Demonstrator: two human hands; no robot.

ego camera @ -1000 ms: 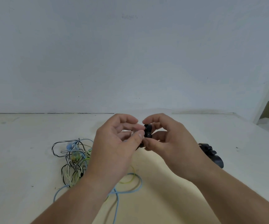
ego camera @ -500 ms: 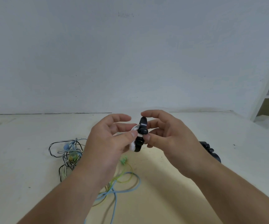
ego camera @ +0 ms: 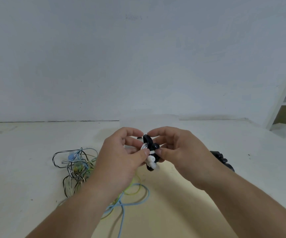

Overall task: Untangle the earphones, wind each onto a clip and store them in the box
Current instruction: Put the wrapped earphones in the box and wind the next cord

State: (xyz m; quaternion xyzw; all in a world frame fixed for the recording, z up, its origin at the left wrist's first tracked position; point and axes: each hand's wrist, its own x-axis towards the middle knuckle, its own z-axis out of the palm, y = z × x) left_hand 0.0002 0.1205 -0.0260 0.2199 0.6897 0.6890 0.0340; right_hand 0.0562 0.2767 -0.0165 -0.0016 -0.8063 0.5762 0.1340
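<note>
White earphones: smooth rounded buds and thin cord, wound on a glossy black oval clip, held above the pale tabletop.
Left hand: fingers pinch the cord.
Right hand: fingers clamped on the clip.
Tangle: thin blue, green and striped cables lying left.
Change: the buds now show at the clip's lower end; a second ago they were hidden.

Above the surface, the left grip and right grip pinch a black clip wound with a white earphone — tangled coloured cables lie to the left.
</note>
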